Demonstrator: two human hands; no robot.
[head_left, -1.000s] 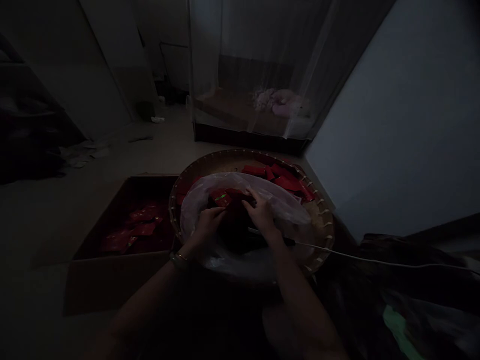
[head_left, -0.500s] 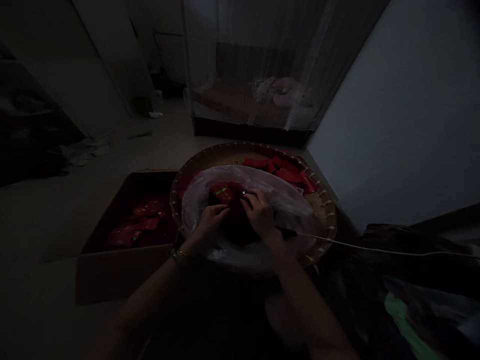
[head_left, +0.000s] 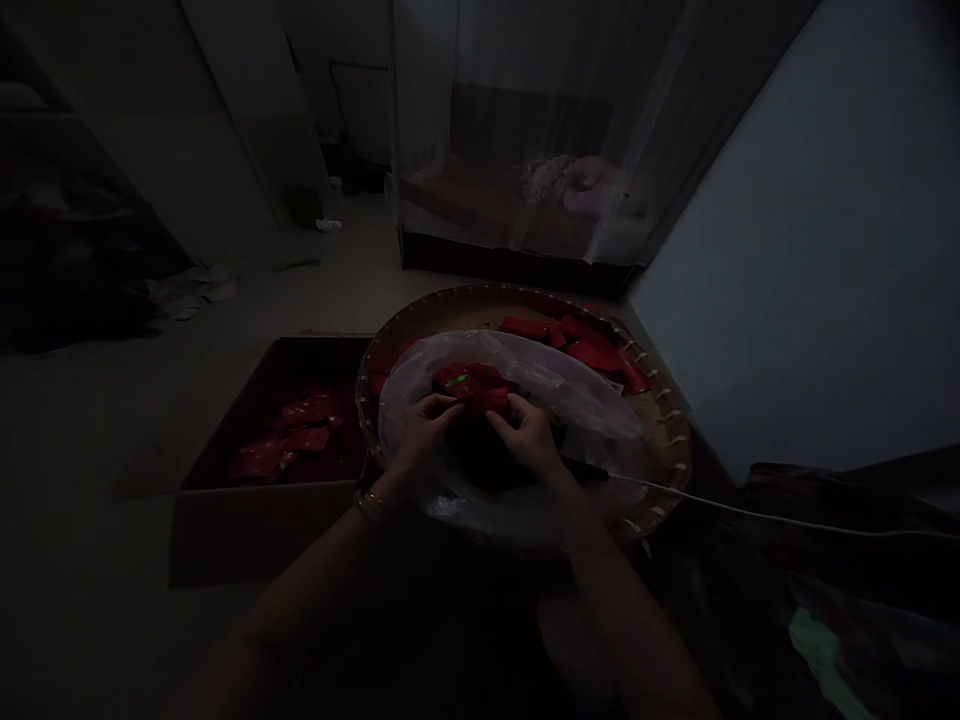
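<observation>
In dim light, my left hand (head_left: 426, 432) pinches the left end of a red packet (head_left: 484, 400). The fingers of my right hand (head_left: 529, 436) are closed on its right end, so the packet is stretched level between both hands. Just beyond it lie more red packets (head_left: 466, 378), one with a bright green mark. These sit inside an opened clear plastic bag (head_left: 577, 395) spread in a round woven bamboo tray (head_left: 667, 425). A dark object with a white cable (head_left: 720, 505) is beside my right wrist; its kind is too dark to make out.
Several red packets (head_left: 592, 352) lie at the tray's far right. To the left stands an open cardboard box (head_left: 225, 540) holding more packets. A wall (head_left: 787, 250) rises at right, a netted bed (head_left: 517, 225) behind. Dark cloth and a green item (head_left: 817, 645) lie at lower right.
My right hand has come down from a small shiny spot at the packet's top to its right end. The red packet is now held flatter between both hands. The whole view has shifted slightly.
</observation>
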